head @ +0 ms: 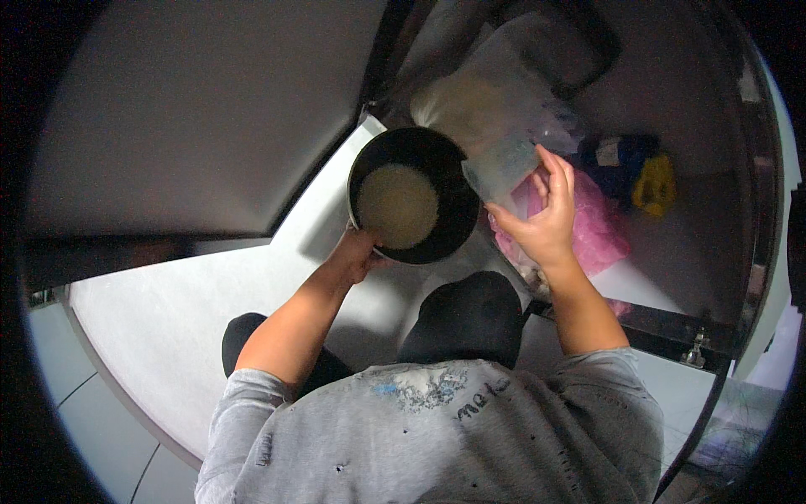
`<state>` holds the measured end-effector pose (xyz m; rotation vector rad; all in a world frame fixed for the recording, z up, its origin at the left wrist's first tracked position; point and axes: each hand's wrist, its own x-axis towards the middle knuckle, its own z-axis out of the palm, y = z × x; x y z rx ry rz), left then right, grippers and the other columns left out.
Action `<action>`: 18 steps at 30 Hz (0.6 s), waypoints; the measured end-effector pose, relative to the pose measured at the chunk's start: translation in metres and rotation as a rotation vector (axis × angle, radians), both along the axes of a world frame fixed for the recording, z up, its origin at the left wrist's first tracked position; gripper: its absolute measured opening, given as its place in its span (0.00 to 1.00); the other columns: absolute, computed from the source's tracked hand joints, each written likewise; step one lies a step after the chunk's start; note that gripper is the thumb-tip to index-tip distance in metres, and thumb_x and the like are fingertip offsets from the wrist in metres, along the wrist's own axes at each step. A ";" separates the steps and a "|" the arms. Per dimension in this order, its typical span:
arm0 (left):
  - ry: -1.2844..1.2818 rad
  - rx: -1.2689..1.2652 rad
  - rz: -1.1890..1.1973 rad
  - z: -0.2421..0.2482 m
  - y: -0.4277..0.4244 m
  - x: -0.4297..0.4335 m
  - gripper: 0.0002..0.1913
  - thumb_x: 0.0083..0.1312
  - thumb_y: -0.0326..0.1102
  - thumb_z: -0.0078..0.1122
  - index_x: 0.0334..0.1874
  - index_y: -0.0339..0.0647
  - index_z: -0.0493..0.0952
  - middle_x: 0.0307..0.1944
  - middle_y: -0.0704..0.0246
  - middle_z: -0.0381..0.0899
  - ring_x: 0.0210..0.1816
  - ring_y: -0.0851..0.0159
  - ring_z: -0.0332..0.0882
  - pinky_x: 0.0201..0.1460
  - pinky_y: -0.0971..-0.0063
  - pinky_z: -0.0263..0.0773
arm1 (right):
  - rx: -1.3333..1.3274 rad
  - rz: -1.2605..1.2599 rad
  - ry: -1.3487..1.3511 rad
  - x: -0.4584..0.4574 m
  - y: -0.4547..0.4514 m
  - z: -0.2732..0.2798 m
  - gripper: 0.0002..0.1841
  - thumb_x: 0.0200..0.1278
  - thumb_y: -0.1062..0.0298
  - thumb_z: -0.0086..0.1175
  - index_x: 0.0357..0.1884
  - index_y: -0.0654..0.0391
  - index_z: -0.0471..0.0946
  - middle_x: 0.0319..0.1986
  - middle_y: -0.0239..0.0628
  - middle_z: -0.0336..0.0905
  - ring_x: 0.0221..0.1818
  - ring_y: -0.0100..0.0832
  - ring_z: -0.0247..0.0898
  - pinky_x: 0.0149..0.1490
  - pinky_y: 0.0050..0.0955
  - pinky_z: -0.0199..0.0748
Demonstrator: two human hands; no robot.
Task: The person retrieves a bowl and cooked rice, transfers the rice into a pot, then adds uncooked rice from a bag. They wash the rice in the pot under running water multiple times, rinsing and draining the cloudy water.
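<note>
My left hand [360, 253] grips the near left rim of a round pot with a dark inside [458, 211]. Pale grains that look like rice [398, 205] cover its bottom. In my right hand [543, 222] is a clear plastic container [500, 169], pinched between thumb and fingers. Its left edge is right beside the pot's right rim; whether they touch I cannot tell. What the container holds, if anything, does not show clearly. Just beyond it stands a translucent plastic bag [463, 94] with pale contents low down.
A crumpled pink plastic bag [598, 217] lies behind my right hand, inside a dark cabinet. Farther right are a yellow bundle [655, 186] and a dark blue item [623, 154]. A metal hinge [694, 348] sits on the cabinet's near edge. A white panel [189, 315] spreads to the left.
</note>
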<state>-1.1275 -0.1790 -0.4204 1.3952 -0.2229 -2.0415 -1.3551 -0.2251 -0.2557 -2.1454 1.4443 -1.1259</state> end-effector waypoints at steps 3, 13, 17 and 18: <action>0.034 -0.025 -0.015 0.003 0.000 0.003 0.26 0.55 0.25 0.48 0.58 0.35 0.58 0.45 0.55 0.71 0.36 0.56 0.79 0.31 0.70 0.81 | 0.380 -0.144 -0.597 -0.023 -0.014 0.020 0.29 0.50 0.74 0.60 0.56 0.63 0.63 0.45 0.38 0.70 0.48 0.29 0.68 0.54 0.27 0.68; 0.006 -0.051 0.001 0.004 -0.001 0.000 0.17 0.56 0.31 0.55 0.46 0.30 0.68 0.39 0.59 0.75 0.35 0.59 0.78 0.31 0.71 0.80 | 0.679 -0.331 -0.279 -0.025 -0.133 0.078 0.23 0.52 0.48 0.57 0.37 0.60 0.76 0.29 0.32 0.74 0.30 0.26 0.69 0.38 0.23 0.70; 0.098 -0.067 0.051 -0.007 -0.001 -0.001 0.26 0.51 0.22 0.47 0.56 0.32 0.60 0.39 0.53 0.75 0.30 0.57 0.80 0.26 0.69 0.81 | 0.846 -0.380 -0.056 -0.007 -0.163 0.063 0.31 0.54 0.49 0.56 0.53 0.65 0.69 0.37 0.47 0.73 0.33 0.33 0.72 0.38 0.29 0.73; 0.090 -0.063 0.056 -0.009 0.000 -0.001 0.26 0.51 0.22 0.47 0.56 0.31 0.60 0.39 0.52 0.75 0.30 0.57 0.80 0.26 0.69 0.81 | 0.887 -0.446 0.123 0.005 -0.163 0.070 0.29 0.55 0.50 0.55 0.51 0.65 0.71 0.34 0.46 0.75 0.27 0.31 0.71 0.31 0.31 0.71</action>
